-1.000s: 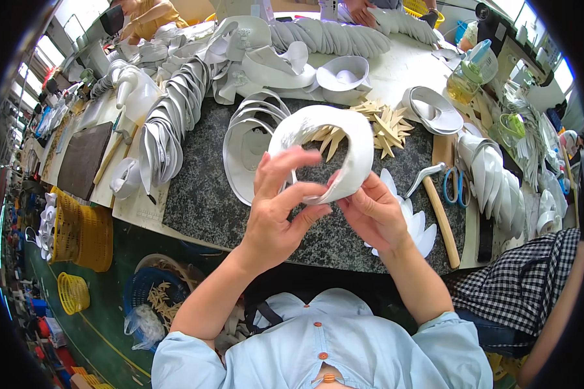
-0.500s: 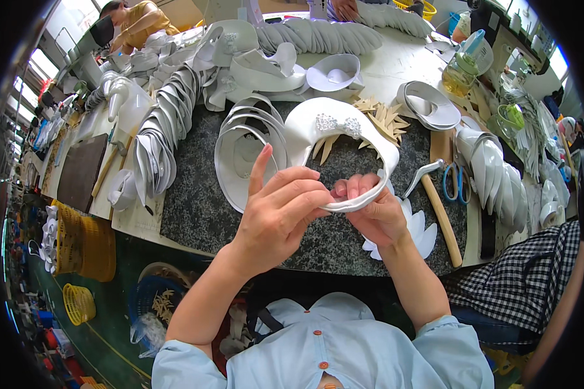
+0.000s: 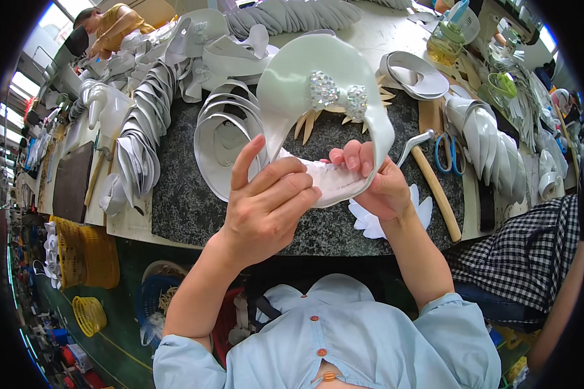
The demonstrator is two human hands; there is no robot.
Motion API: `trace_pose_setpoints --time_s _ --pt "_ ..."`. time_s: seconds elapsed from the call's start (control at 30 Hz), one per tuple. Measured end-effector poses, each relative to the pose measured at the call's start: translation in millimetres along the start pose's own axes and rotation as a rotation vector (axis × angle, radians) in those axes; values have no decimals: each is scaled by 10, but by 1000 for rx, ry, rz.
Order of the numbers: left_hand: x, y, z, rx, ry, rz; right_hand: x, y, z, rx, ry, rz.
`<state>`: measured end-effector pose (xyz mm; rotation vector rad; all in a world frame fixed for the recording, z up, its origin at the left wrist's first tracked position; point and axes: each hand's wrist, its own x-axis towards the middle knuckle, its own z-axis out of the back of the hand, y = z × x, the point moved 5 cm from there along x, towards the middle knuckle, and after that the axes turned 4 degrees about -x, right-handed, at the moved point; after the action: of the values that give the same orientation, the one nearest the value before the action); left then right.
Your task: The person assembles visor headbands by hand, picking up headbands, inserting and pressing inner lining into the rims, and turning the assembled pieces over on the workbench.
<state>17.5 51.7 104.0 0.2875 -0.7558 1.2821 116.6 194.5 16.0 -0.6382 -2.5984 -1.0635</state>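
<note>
Between my hands is a white shoe upper (image 3: 292,74) with a rhinestone bow on its front, raised above the dark speckled work board (image 3: 182,214). Its back edge is toward me and shows the pale lining. My left hand (image 3: 266,201) pinches the left part of that edge, index finger pointing up. The opposite side of the edge is gripped by my right hand (image 3: 383,185), its fingers curled over the lining and its thumb hidden. Left of the upper stand several nested white uppers (image 3: 207,152). White petal-shaped pieces (image 3: 366,220) lie beneath my right hand.
Right of my hand lie a hammer (image 3: 438,194) with a wooden handle and blue-handled scissors (image 3: 459,159). Beige pointed strips (image 3: 305,126) sit behind the upper. Rows of stacked white uppers (image 3: 139,139) line the table's left side. A person in yellow (image 3: 117,29) sits at the far left.
The upper has come up and tilted so its bow faces me more and looks larger. More of the lining shows between my hands. The whole view has shifted slightly.
</note>
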Motion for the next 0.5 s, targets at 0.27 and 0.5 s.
trace_pose_setpoints --time_s 0.27,0.5 --pt "47 18 -122 -131 -82 84 -32 -130 -8 61 50 105" --pt "-20 -23 -106 37 -6 -49 -114 34 54 -85 -8 31"
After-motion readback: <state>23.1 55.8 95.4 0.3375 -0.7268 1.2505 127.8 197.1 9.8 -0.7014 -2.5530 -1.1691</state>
